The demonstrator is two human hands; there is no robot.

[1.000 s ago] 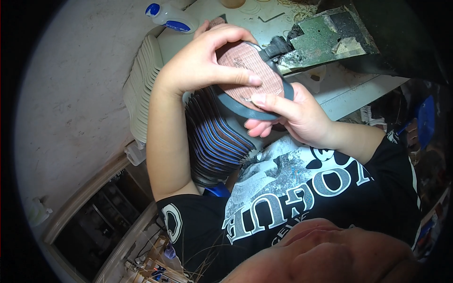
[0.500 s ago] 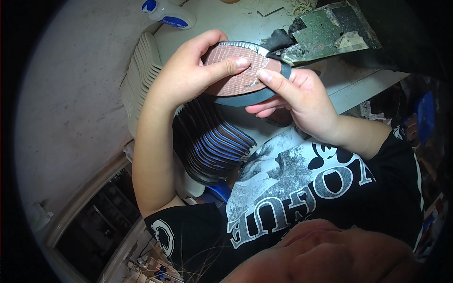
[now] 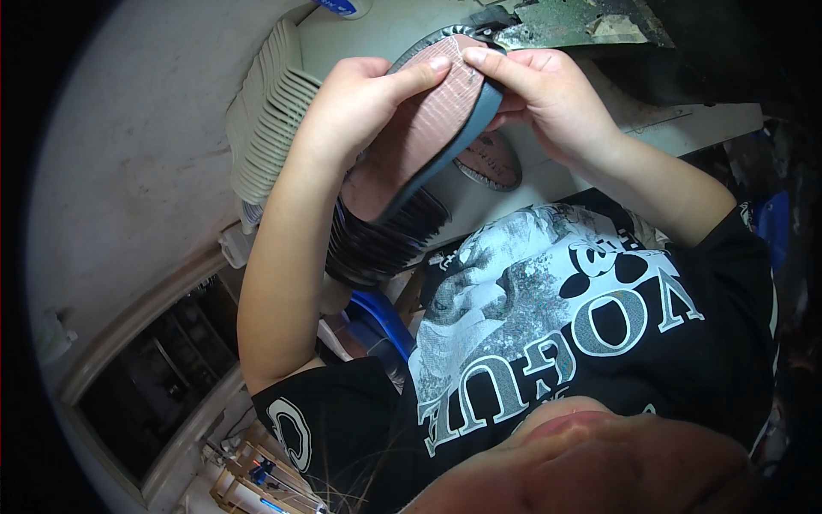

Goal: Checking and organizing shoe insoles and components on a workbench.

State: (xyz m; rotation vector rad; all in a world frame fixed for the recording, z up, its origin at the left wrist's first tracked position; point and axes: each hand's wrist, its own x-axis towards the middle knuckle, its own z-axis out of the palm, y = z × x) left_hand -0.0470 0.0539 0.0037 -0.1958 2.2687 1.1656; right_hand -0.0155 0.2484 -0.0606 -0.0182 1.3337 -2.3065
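Note:
Both hands hold one shoe sole (image 3: 424, 137), a dark grey piece with a pinkish-brown textured insole on top. My left hand (image 3: 360, 107) grips its left side, thumb pressed on the insole near the toe. My right hand (image 3: 552, 98) holds the toe end from the right, fingertips pinching the rim. The sole is tilted, toe up toward the machine at the top edge. A second pinkish insole (image 3: 488, 158) lies flat on the white table beneath my right hand.
A row of pale beige soles (image 3: 270, 120) stands stacked on edge at the left. A stack of dark soles (image 3: 381, 244) sits below the held one. A dark worn machine part (image 3: 582, 26) is at the top. A blue stool (image 3: 381, 321) shows lower down.
The held sole has been lifted and turned from lying across the dark stack to tilted lengthwise, toe up. Both hands rose with it, and the insole on the table came into view.

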